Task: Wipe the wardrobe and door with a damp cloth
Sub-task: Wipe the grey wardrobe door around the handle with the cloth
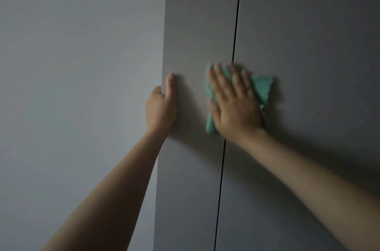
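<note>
- Pressing flat against the grey wardrobe [195, 24], the right hand [236, 107] lies with its fingers spread and straight over a green cloth [262, 88].
- Its fingers [218, 78] point upward and look slightly blurred.
- The cloth sits between that palm and the wardrobe front; its edges show above the fingertips, to the right of the hand, and below the thumb side.
- A dark vertical gap [236, 14] between two wardrobe door panels runs straight up from the right hand's fingertips and reappears below its wrist, so hand and cloth straddle that seam.
- The left hand [161, 107] grips the outer edge of the left door panel [185, 168], just to the left of the right hand.
- Its thumb [170, 83] lies flat on the panel's front face, pointing up, while the fingers curl round the edge and are mostly hidden behind it.
- To the left of the left hand stretches a plain pale grey wall [72, 65].
- Both bare forearms reach up from the lower corners of the view, well apart at the bottom and close together at the hands.
</note>
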A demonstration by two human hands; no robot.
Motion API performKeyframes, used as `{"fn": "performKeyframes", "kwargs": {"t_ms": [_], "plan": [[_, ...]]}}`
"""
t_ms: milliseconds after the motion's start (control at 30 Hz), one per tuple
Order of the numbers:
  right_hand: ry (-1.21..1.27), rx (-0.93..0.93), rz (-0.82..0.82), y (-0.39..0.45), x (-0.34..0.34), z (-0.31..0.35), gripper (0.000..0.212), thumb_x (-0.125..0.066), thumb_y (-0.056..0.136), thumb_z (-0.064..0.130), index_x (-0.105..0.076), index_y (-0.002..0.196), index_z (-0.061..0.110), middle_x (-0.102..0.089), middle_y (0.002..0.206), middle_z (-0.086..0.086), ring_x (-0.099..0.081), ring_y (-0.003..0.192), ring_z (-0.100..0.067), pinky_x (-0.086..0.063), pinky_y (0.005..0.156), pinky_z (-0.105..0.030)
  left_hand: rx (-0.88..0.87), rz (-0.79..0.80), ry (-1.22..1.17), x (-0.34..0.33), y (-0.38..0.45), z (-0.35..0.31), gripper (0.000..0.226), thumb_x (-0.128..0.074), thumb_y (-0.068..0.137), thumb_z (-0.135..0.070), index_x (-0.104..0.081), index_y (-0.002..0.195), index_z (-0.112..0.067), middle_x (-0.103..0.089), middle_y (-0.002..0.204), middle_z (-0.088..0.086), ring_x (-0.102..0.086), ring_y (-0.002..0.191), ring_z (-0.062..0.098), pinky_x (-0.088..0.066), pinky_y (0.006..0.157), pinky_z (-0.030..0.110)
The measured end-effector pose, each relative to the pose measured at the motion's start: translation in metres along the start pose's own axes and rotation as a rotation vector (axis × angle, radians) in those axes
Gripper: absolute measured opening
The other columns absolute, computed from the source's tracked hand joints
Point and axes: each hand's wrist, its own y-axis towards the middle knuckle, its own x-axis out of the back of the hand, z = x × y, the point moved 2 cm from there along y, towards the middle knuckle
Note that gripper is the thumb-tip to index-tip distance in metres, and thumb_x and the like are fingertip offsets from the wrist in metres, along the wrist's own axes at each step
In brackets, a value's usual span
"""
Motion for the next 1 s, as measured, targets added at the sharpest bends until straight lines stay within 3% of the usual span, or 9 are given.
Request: {"fn": "performKeyframes", "kwargs": {"t_ms": [133, 233, 300, 367, 467, 600, 700, 933, 1000], "plan": [[0.052, 0.383, 0.214, -0.084, -0.002, 0.038, 0.056, -0.036, 0.094, 0.032, -0.035, 0.146, 0.012, -0.036, 0.152, -0.004, -0.025, 0.141, -0.029, -0.01, 0.118, -0.044, 0.041, -0.007, 0.085, 0.001, -0.015, 0.012, 0.057, -0.022, 0.096, -0.061, -0.047, 0.07, -0.017, -0.058, 0.082, 0.006, -0.054, 0.086, 0.028, -0.036, 0.072, 0.034], [0.054, 0.531, 0.247, -0.082, 0.0, 0.02, 0.053, -0.035, 0.094, 0.032, -0.037, 0.145, 0.016, -0.038, 0.15, -0.001, -0.032, 0.139, -0.026, -0.008, 0.117, -0.042, 0.102, 0.013, 0.123, 0.001, -0.037, 0.03, 0.058, -0.018, 0.095, -0.063, -0.042, 0.064, -0.02, -0.058, 0.084, 0.008, -0.056, 0.09, 0.032, -0.039, 0.076, 0.036], [0.044, 0.437, 0.185, -0.055, 0.002, 0.004, 0.055, -0.036, 0.094, 0.033, -0.035, 0.146, 0.016, -0.036, 0.151, -0.003, -0.028, 0.14, -0.027, -0.009, 0.117, -0.043, 0.129, 0.0, 0.108, 0.003, -0.044, 0.038, 0.059, -0.02, 0.094, -0.064, -0.044, 0.065, -0.018, -0.059, 0.085, 0.01, -0.057, 0.09, 0.033, -0.039, 0.073, 0.035], [0.025, 0.219, 0.11, -0.029, 0.004, -0.006, 0.057, -0.036, 0.095, 0.034, -0.033, 0.148, 0.014, -0.034, 0.153, -0.005, -0.026, 0.141, -0.027, -0.012, 0.117, -0.045, 0.139, -0.024, 0.094, 0.003, -0.046, 0.041, 0.063, -0.021, 0.093, -0.065, -0.052, 0.074, -0.013, -0.062, 0.092, 0.014, -0.057, 0.093, 0.034, -0.04, 0.074, 0.036], [0.008, 0.008, 0.044, -0.032, 0.002, 0.011, 0.058, -0.034, 0.097, 0.036, -0.029, 0.149, 0.011, -0.03, 0.155, -0.006, -0.021, 0.143, -0.028, -0.014, 0.117, -0.047, 0.121, -0.062, 0.114, 0.001, -0.046, 0.043, 0.069, -0.021, 0.092, -0.066, -0.059, 0.085, -0.009, -0.065, 0.098, 0.017, -0.058, 0.096, 0.035, -0.044, 0.079, 0.039], [0.024, 0.265, 0.135, -0.077, -0.006, 0.038, 0.057, -0.033, 0.096, 0.035, -0.029, 0.148, 0.012, -0.034, 0.153, -0.006, -0.021, 0.142, -0.028, -0.008, 0.117, -0.045, 0.111, -0.063, 0.13, 0.0, -0.044, 0.04, 0.067, -0.021, 0.092, -0.066, -0.056, 0.081, -0.011, -0.065, 0.097, 0.018, -0.059, 0.094, 0.036, -0.046, 0.08, 0.04], [0.05, 0.419, 0.174, -0.072, -0.002, 0.017, 0.057, -0.032, 0.096, 0.034, -0.028, 0.148, 0.014, -0.033, 0.153, -0.005, -0.023, 0.141, -0.027, -0.01, 0.117, -0.046, 0.123, -0.068, 0.135, 0.001, -0.047, 0.04, 0.075, -0.02, 0.091, -0.068, -0.06, 0.09, -0.005, -0.065, 0.099, 0.019, -0.059, 0.096, 0.036, -0.047, 0.084, 0.043], [-0.003, -0.056, -0.008, -0.013, 0.003, -0.007, 0.058, -0.034, 0.097, 0.036, -0.027, 0.15, 0.012, -0.029, 0.155, -0.006, -0.023, 0.143, -0.029, -0.012, 0.118, -0.048, 0.11, -0.069, 0.137, 0.003, -0.046, 0.042, 0.073, -0.02, 0.092, -0.065, -0.06, 0.089, -0.004, -0.064, 0.1, 0.02, -0.058, 0.097, 0.037, -0.046, 0.084, 0.042], [0.008, -0.054, 0.0, -0.037, -0.003, 0.015, 0.059, -0.034, 0.097, 0.036, -0.026, 0.15, 0.011, -0.028, 0.155, -0.006, -0.022, 0.143, -0.03, -0.014, 0.117, -0.049, 0.098, -0.073, 0.139, 0.004, -0.044, 0.041, 0.067, -0.021, 0.093, -0.064, -0.057, 0.082, -0.009, -0.064, 0.098, 0.021, -0.058, 0.096, 0.037, -0.044, 0.08, 0.04]]}}
